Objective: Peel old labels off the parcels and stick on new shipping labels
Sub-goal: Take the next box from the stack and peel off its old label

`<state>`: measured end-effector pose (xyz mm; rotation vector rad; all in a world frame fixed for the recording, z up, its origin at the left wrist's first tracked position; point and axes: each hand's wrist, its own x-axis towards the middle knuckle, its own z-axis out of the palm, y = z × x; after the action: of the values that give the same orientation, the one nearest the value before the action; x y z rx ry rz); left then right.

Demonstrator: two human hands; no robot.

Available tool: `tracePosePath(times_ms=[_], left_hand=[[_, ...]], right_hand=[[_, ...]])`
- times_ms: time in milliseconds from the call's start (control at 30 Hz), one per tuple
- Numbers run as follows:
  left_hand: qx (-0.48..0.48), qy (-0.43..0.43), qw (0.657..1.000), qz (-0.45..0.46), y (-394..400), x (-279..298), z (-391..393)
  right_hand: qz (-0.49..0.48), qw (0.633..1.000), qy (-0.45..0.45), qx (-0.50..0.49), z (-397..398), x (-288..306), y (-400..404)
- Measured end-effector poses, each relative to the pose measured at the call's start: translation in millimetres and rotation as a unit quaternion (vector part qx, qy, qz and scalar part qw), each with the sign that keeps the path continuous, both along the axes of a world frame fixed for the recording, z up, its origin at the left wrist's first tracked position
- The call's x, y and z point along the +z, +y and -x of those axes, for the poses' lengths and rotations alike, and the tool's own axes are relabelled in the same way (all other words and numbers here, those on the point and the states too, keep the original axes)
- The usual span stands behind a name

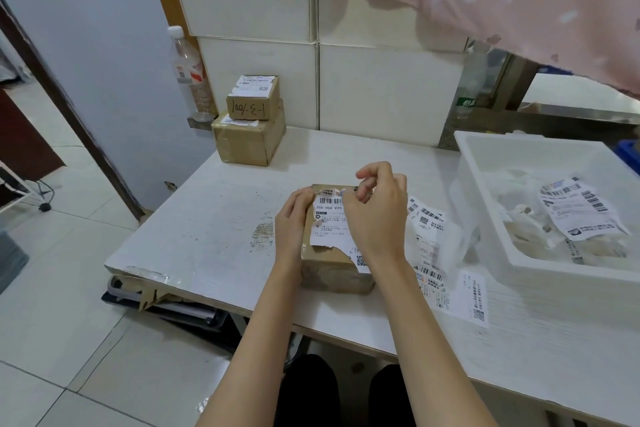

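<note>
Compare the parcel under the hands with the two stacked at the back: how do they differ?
The front parcel lies alone, its label torn and half peeled; the stacked parcels sit untouched against the wall. Both hands work the front one only. All are brown cardboard with white labels.

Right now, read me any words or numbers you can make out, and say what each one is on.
"100-3-1", handwritten and upside down, on the small top box of the stack.
"050-050 V05", partly covered by the right hand, on the old label of the parcel.
Loose labels on the table and in the white bin: too small to read.
Bottle label: blurred.
</note>
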<state>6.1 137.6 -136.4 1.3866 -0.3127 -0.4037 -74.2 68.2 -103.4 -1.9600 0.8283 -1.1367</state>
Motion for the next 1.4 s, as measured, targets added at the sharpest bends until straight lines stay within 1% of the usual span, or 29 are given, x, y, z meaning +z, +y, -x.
tracePosePath(times_ms=[67, 133, 200, 233, 300, 333, 400, 467, 667, 900, 1067, 1267, 1333, 1400], left_hand=[[-0.003, 0.007, 1.000, 0.001, 0.3, 0.2, 0.6], [-0.007, 0.014, 1.000, 0.004, 1.3, 1.0, 1.2], [-0.010, 0.017, 1.000, 0.010, 2.3, 0.7, 1.4], [-0.012, 0.004, 1.000, 0.004, 2.6, 1.2, 1.7], [-0.019, -0.025, 0.999, -0.008, 3.0, 1.1, 1.7], [-0.023, -0.018, 1.000, -0.010, 3.4, 2.6, 1.9], [-0.037, 0.014, 0.999, -0.009, 3.9, 6.7, 3.6], [-0.047, 0.022, 0.999, -0.011, 3.9, 6.8, 4.4], [-0.032, -0.042, 0.998, -0.024, 3.0, 1.4, 1.3], [-0.027, 0.005, 1.000, -0.008, 2.0, -0.4, -1.1], [-0.030, -0.033, 0.999, -0.019, 0.3, -1.2, -1.4], [-0.024, -0.043, 0.998, -0.028, -0.7, -2.8, -2.4], [-0.021, -0.032, 0.999, -0.021, -0.3, -1.4, -2.3], [-0.023, -0.044, 0.998, -0.030, -0.4, -1.6, -3.4]], right_hand=[[0.022, 1.000, -0.012, -0.012, -0.3, -0.8, -1.1], [0.088, 0.996, 0.015, -0.025, -0.6, -1.2, -2.7], [0.149, 0.987, 0.066, 0.006, -1.6, -0.6, -2.6], [0.170, 0.981, 0.088, 0.032, -2.1, -0.2, -1.9], [0.190, 0.972, 0.117, 0.077, -2.8, -1.1, -1.4], [0.192, 0.969, 0.125, 0.092, -3.1, -1.6, -1.7], [0.190, 0.966, 0.134, 0.110, -3.5, -2.0, -1.9], [0.184, 0.966, 0.139, 0.121, -3.9, -1.7, -2.0], [0.165, 0.968, 0.149, 0.121, -4.4, -3.0, -3.6], [0.184, 0.962, 0.150, 0.135, -4.2, -3.3, -4.2], [0.158, 0.968, 0.143, 0.136, -5.3, -5.6, -5.5], [0.154, 0.964, 0.155, 0.152, -6.3, -6.1, -6.4], [0.119, 0.971, 0.134, 0.158, -5.8, -6.0, -6.7], [0.066, 0.978, 0.109, 0.166, -5.3, -4.7, -6.5]])
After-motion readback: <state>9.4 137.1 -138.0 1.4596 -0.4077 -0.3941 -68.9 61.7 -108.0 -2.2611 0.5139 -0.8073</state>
